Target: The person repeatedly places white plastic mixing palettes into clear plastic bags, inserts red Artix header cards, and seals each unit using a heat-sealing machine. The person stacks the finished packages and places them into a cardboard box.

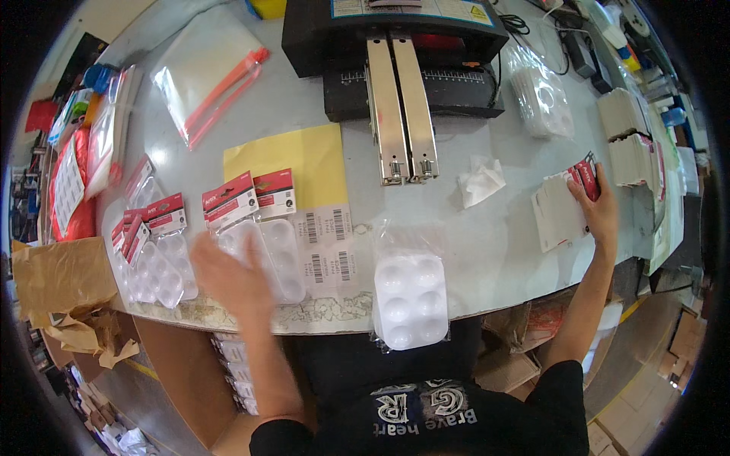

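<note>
Our left hand point(228, 277) is blurred over the packed palettes point(262, 254) near the front edge of the surface point(487, 251); we cannot tell how far its fingers are spread or whether it grips anything. Our right hand point(601, 209) reaches far to the right and is closed on a stack of red-topped cards point(587, 178), with white cards point(559, 216) fanned out just beside it on the surface.

The packed palettes, each with a red header, lie in a loose row to the left, from the hand out toward a pile point(148, 251) near crumpled brown paper point(65, 285). One bagged white palette point(411, 300) without a header lies at the front edge, directly before us. Between it and the left hand lie barcode labels point(327, 243), just below a yellow sheet point(293, 156). Beyond that sits a black machine point(395, 53) with two metal bars, and a crumpled tissue point(480, 181) lies near its right side.
</note>
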Demonstrator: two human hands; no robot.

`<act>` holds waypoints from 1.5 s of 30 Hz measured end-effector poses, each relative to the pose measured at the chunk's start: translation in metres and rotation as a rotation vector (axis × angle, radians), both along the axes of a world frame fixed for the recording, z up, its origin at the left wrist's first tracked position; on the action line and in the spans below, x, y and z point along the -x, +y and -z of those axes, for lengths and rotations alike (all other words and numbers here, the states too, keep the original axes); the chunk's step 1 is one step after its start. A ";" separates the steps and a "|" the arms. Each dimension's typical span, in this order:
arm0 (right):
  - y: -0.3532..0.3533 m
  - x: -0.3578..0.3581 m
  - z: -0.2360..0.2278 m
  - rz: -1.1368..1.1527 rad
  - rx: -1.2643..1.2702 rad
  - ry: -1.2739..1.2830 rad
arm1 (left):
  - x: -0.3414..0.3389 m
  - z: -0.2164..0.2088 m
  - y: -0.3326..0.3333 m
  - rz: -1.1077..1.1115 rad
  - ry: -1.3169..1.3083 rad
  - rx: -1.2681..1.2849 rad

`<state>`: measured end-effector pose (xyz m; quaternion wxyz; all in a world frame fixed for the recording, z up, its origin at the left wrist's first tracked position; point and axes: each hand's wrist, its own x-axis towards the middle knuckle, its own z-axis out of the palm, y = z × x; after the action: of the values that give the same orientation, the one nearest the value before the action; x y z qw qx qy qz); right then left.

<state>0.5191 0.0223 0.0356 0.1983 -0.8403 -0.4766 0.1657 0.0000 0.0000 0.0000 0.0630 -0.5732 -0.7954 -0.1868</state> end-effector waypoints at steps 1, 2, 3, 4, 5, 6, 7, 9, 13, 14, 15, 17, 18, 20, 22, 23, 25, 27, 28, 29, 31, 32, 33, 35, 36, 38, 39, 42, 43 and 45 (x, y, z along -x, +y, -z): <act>-0.005 0.004 0.000 -0.026 -0.026 -0.027 | -0.027 0.000 -0.012 0.191 -0.212 -0.036; -0.011 0.007 0.000 -0.049 -0.055 -0.057 | -0.056 -0.003 -0.025 0.360 -0.417 0.105; -0.012 0.011 0.000 -0.076 -0.083 -0.081 | -0.081 -0.006 -0.031 0.436 -0.517 0.162; -0.014 0.016 0.001 -0.106 -0.109 -0.106 | -0.099 -0.009 -0.033 0.495 -0.633 0.199; -0.016 0.020 0.000 -0.088 -0.097 -0.188 | -0.110 -0.010 -0.033 0.462 -0.681 0.176; -0.016 0.022 0.000 -0.121 -0.183 -0.170 | -0.118 -0.009 -0.032 0.436 -0.747 0.134; -0.018 0.024 -0.001 -0.111 -0.175 -0.125 | -0.123 -0.009 -0.031 0.421 -0.815 0.088; -0.019 0.026 -0.005 -0.077 -0.144 -0.084 | -0.125 -0.015 -0.037 0.376 -1.090 0.141; -0.017 0.025 -0.005 -0.062 -0.133 -0.132 | -0.120 -0.028 -0.039 0.287 -1.765 0.243; -0.015 0.022 -0.006 -0.065 -0.112 -0.155 | -0.115 -0.032 -0.041 0.278 -1.807 0.296; -0.013 0.020 -0.006 -0.039 -0.078 -0.187 | -0.111 -0.034 -0.042 0.270 -1.849 0.352; -0.012 0.019 -0.005 -0.069 -0.088 -0.143 | -0.109 -0.035 -0.042 0.248 -1.832 0.398; -0.013 0.018 -0.006 -0.061 -0.093 -0.130 | -0.109 -0.036 -0.042 0.242 -1.832 0.418; -0.014 0.017 -0.005 -0.058 -0.092 -0.199 | -0.112 -0.038 -0.041 0.255 -1.820 0.429; -0.017 0.016 -0.002 -0.056 -0.093 -0.286 | -0.116 -0.040 -0.040 0.251 -1.778 0.431; -0.017 0.017 0.000 -0.064 -0.090 -0.329 | -0.118 -0.040 -0.039 0.330 -1.809 0.392; -0.020 0.018 -0.004 -0.039 -0.120 -0.273 | -0.116 -0.041 -0.043 0.371 -1.820 0.367; -0.016 0.024 -0.005 -0.039 -0.174 -0.250 | -0.114 -0.041 -0.044 0.383 -1.793 0.380; -0.015 0.026 -0.005 -0.040 -0.134 -0.250 | -0.111 -0.042 -0.045 0.387 -1.778 0.388; -0.015 0.024 -0.007 -0.029 -0.100 -0.263 | -0.110 -0.042 -0.046 0.395 -1.766 0.388; -0.015 0.022 -0.005 -0.005 -0.066 -0.275 | -0.109 -0.043 -0.046 0.398 -1.776 0.408; -0.015 0.020 -0.004 0.002 -0.067 -0.279 | -0.110 -0.044 -0.046 0.404 -1.787 0.411; -0.016 0.018 -0.002 -0.023 -0.117 -0.289 | -0.111 -0.045 -0.045 0.414 -1.769 0.419; -0.016 0.018 -0.001 -0.008 -0.112 -0.263 | -0.112 -0.047 -0.045 0.412 -1.729 0.420; -0.017 0.021 -0.004 -0.054 -0.178 -0.259 | -0.113 -0.048 -0.045 0.429 -1.755 0.431; -0.017 0.037 -0.016 0.052 -0.129 -0.323 | -0.115 -0.050 -0.045 0.438 -1.793 0.446; -0.018 0.050 -0.024 0.101 -0.087 -0.344 | -0.115 -0.051 -0.044 0.435 -1.761 0.451; -0.023 0.100 -0.063 0.042 -0.381 -0.121 | -0.117 -0.053 -0.043 0.409 -1.692 0.465; -0.028 0.118 -0.074 0.110 -0.386 0.030 | -0.118 -0.054 -0.043 0.416 -1.708 0.481; -0.040 0.152 -0.091 -0.326 -0.256 0.536 | -0.120 -0.058 -0.044 0.436 -1.712 0.518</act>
<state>0.3669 -0.0179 0.1266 0.3913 -0.6477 -0.5528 0.3489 0.1200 -0.0440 0.0576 -0.7141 -0.3726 -0.4619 -0.3713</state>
